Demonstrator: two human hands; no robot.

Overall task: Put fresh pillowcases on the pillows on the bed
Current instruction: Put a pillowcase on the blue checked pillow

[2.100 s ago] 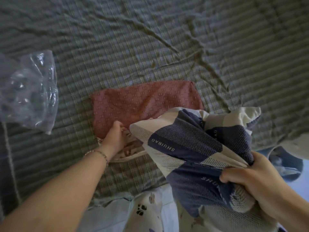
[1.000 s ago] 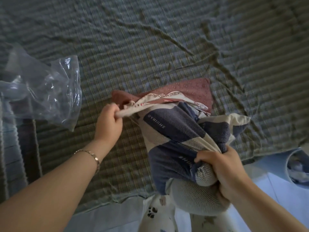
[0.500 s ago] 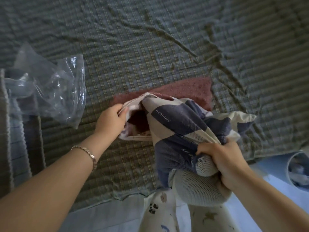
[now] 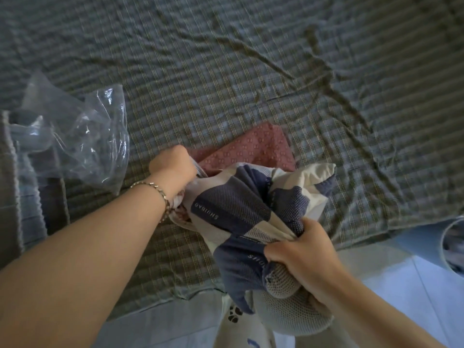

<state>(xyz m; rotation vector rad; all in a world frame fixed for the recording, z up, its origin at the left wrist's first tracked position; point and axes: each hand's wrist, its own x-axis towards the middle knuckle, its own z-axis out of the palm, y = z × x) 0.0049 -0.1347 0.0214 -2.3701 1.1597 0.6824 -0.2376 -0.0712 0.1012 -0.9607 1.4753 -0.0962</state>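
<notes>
A pillow [image 4: 241, 209] with navy and cream mesh patches hangs bunched over the bed's near edge. My right hand [image 4: 303, 257] grips its squeezed lower end. A dusty-red pillowcase [image 4: 253, 149] with small dots lies flat on the bed behind it, its light patterned opening pulled up against the pillow's top. My left hand [image 4: 173, 164] holds that opening's edge in a fist, just left of the pillow. How far the pillow sits inside the case is hidden.
The bed [image 4: 226, 71] is covered by a wrinkled green-grey plaid sheet. A crumpled clear plastic bag [image 4: 82, 136] lies at the left. Pale floor [image 4: 414, 285] and patterned trousers [image 4: 241, 322] show below the bed edge.
My left hand has closed into a fist on the case's opening and pulled it up and back against the pillow's top. My right hand still squeezes the pillow's lower end.
</notes>
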